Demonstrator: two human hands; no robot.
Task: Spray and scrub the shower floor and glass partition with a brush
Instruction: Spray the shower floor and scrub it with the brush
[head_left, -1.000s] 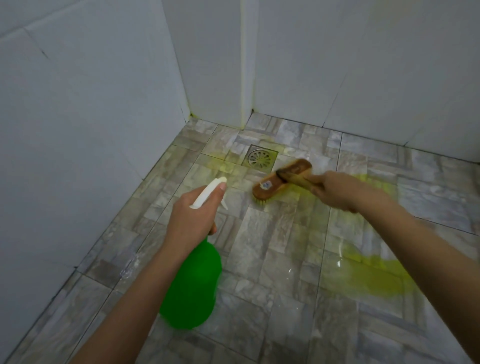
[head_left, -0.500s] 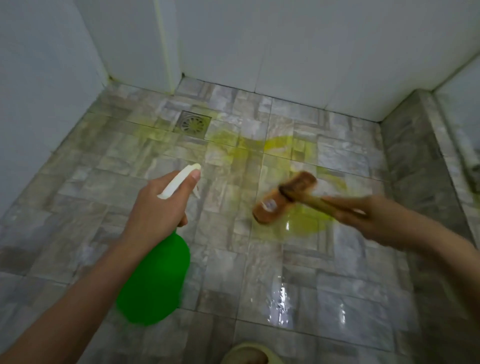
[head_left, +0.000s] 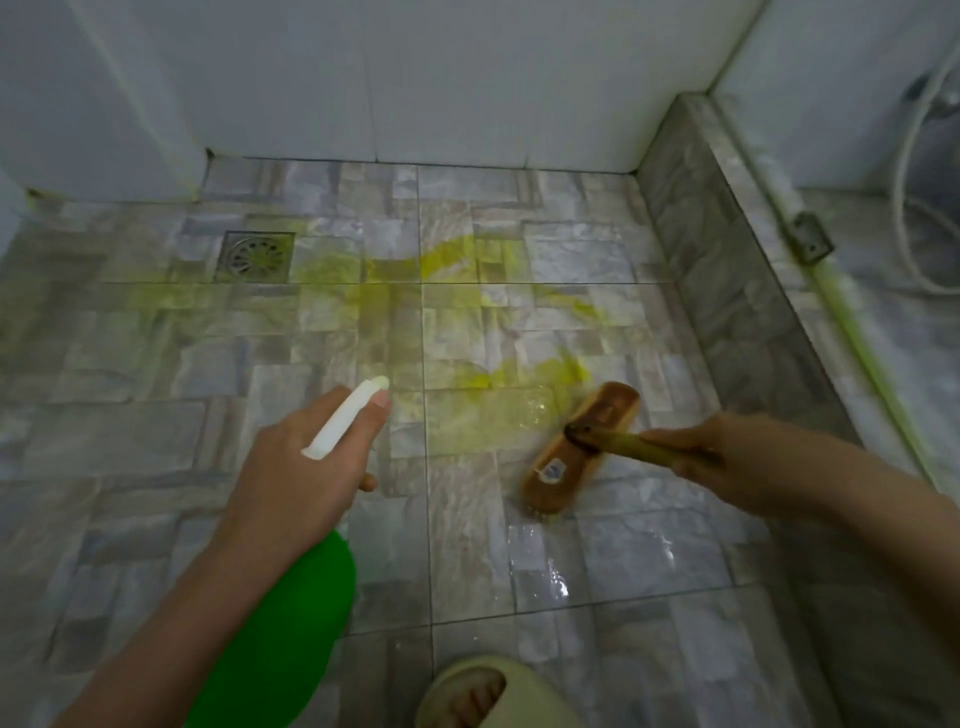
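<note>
While a pale slipper pokes in at 6 o'clock, the left hand at about 8 is wrapped round the neck of the green spray bottle, forefinger lying along its white sprayer head. Right hand at 4 grips the handle of the wooden brush, bristles down on the wet shower floor just right of centre. Yellow cleaner smears off towards 12, the drain sits at 10, and a stone kerb with a metal bracket walls off 2 o'clock.
</note>
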